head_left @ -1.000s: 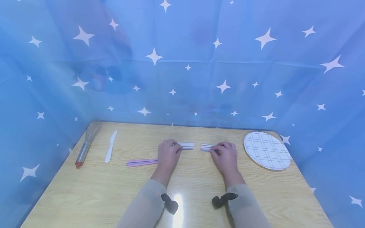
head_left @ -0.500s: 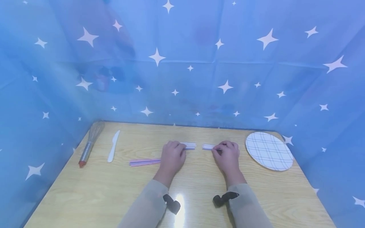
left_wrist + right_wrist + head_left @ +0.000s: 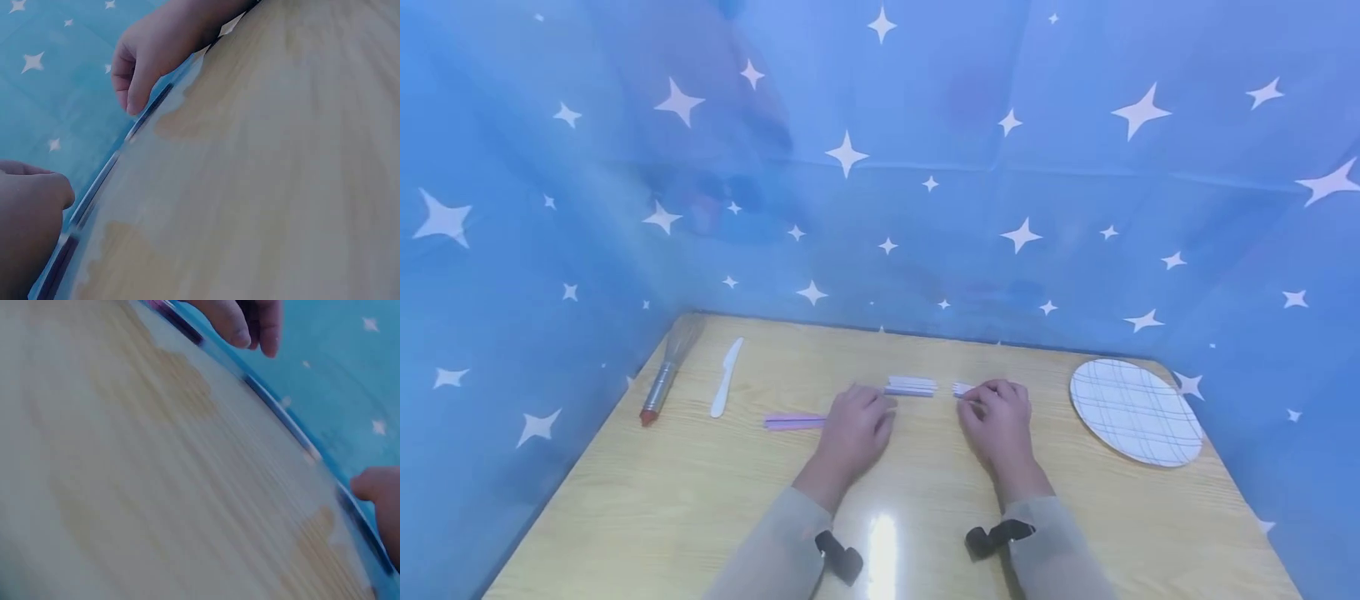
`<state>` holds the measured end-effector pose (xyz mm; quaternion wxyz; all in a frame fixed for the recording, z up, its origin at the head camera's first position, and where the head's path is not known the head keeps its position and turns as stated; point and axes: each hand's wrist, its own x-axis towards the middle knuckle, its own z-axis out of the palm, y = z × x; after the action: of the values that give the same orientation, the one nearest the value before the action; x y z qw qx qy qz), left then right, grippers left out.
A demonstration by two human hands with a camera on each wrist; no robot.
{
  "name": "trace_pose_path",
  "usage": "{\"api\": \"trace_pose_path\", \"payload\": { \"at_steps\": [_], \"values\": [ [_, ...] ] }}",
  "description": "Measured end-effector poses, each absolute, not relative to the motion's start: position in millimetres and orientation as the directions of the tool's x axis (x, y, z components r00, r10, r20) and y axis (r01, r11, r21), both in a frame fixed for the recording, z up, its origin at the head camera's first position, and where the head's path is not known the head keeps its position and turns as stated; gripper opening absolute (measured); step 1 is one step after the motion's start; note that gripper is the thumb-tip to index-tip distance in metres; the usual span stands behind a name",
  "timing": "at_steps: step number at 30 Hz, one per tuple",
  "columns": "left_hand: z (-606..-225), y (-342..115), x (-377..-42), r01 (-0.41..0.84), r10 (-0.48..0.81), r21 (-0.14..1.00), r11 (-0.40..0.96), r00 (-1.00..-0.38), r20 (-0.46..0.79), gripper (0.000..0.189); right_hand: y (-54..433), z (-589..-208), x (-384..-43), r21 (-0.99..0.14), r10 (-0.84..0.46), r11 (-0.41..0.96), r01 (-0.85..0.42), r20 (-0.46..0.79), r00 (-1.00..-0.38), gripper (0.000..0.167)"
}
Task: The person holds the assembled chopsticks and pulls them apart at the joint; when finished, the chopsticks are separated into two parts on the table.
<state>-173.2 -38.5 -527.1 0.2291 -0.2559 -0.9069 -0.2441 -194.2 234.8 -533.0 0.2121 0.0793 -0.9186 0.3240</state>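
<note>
A row of white and purple straws (image 3: 911, 386) lies on the wooden table just beyond my left hand (image 3: 855, 432). The left fingers are relaxed and bent downward, with nothing between them. Farther right, my right hand (image 3: 1002, 423) is over a second row of white and purple straws (image 3: 961, 389). Its thumb and forefinger are right at these straws and hide most of them; I cannot tell whether they pinch any. The two rows lie roughly in line, with a gap between them. Pink and purple straws (image 3: 793, 422) lie left of my left wrist, partly behind the hand.
At the far left lie a whisk (image 3: 667, 371) with a red handle end and a white plastic knife (image 3: 727, 379). A white plate (image 3: 1137, 412) with a blue line pattern lies to the right. A blue star-printed curtain (image 3: 925, 250) borders the table (image 3: 700, 500).
My left hand has drawn back from the white straws, whose row now shows fully. My right hand has shifted left along its straws. The head view has turned left, so everything appears farther right.
</note>
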Motion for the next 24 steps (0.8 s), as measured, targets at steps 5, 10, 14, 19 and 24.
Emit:
{"api": "trace_pose_path", "payload": {
  "at_steps": [5,10,14,19,24],
  "values": [
    [-534,-82,-163,0.507,0.328,0.326,0.798,-0.819,0.471,0.02,204,-531,-188,-0.559,-0.119,0.738,-0.379,0.444,-0.888,0.005],
    [-537,-132,-153,0.416,0.235,0.379,0.826,-0.867,0.44,0.021,164,-530,-183,-0.528,-0.197,0.721,-0.449,0.465,-0.863,0.005],
    [-540,-159,-146,0.362,0.176,0.421,0.832,-0.891,0.419,0.023,133,-533,-179,-0.486,-0.256,0.716,-0.502,0.486,-0.835,0.004],
    [-545,-174,-144,0.324,0.157,0.463,0.825,-0.919,0.362,0.028,100,-534,-174,-0.485,-0.301,0.706,-0.516,0.454,-0.839,0.008],
    [-546,-178,-147,0.278,0.131,0.503,0.818,-0.942,0.308,0.036,76,-533,-173,-0.509,-0.313,0.705,-0.494,0.403,-0.86,0.015]
  ]
}}
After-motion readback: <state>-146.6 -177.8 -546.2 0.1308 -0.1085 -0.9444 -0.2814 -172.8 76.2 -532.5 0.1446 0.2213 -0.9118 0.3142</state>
